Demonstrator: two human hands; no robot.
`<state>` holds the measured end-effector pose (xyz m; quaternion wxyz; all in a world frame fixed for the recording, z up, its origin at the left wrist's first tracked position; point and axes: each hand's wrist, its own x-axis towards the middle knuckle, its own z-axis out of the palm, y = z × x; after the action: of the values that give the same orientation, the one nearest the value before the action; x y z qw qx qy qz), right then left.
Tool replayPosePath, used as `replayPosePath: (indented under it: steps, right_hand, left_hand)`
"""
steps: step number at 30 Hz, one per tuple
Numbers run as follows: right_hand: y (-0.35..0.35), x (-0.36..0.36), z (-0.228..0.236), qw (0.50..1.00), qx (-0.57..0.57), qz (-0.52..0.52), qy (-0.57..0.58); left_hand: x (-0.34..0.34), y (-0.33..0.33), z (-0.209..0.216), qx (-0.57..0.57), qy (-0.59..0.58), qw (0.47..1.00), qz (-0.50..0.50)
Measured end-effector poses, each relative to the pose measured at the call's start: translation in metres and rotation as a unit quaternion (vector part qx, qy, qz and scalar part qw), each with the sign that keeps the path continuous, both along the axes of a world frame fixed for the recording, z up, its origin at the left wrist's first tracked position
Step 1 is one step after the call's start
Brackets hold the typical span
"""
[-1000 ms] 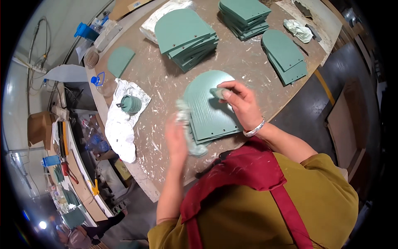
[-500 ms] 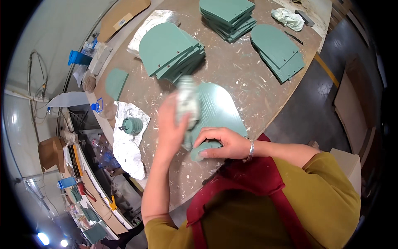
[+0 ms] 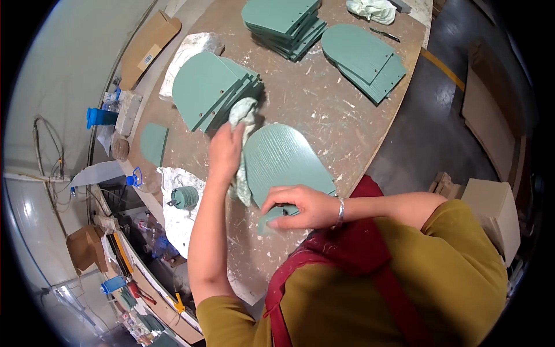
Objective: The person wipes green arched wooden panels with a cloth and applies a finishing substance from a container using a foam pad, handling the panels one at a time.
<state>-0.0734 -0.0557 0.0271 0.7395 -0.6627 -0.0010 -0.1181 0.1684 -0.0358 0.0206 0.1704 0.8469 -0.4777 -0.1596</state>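
Observation:
A green panel with a rounded far end and grained, glossy surface lies in front of me. Closed around a pale, green-stained rag, my left hand is beside the panel's left edge; the rag trails down along that edge. My right hand is at the panel's near end, fingers curled round a small green piece. That piece is blurred and partly hidden by the fingers, so its kind does not show.
Stacks of similar panels stand at the left, far middle and right. A green-coated round container sits on a white cloth. A crumpled rag lies at the back. The table edge curves along the right.
My left hand and the rag, blurred over the panel's left side before, are now beside its left edge. My right hand stays at the near end. The whole view has shifted slightly.

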Motion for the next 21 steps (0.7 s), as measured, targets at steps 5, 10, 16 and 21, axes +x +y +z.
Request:
replayPosePath:
  steps: [5, 10, 16, 21]
  right_hand:
    - [-0.015, -0.015, 0.001, 0.974, 0.218, -0.063, -0.011]
    - [-0.121, -0.017, 0.032, 0.968, 0.179, -0.160, -0.069]
    - [-0.127, 0.090, 0.012, 0.963, 0.257, 0.075, 0.023]
    - [-0.109, 0.127, -0.041, 0.954, 0.289, 0.074, 0.008]
  left_hand:
    - [0.015, 0.085, 0.013, -0.197, 0.001, 0.975, 0.103]
    - [-0.045, 0.178, 0.089, -0.361, 0.531, 0.690, 0.333]
    - [-0.126, 0.121, 0.060, -0.275, 0.223, 0.863, 0.360]
    - [-0.190, 0.048, 0.010, 0.011, -0.139, 0.989, 0.057]
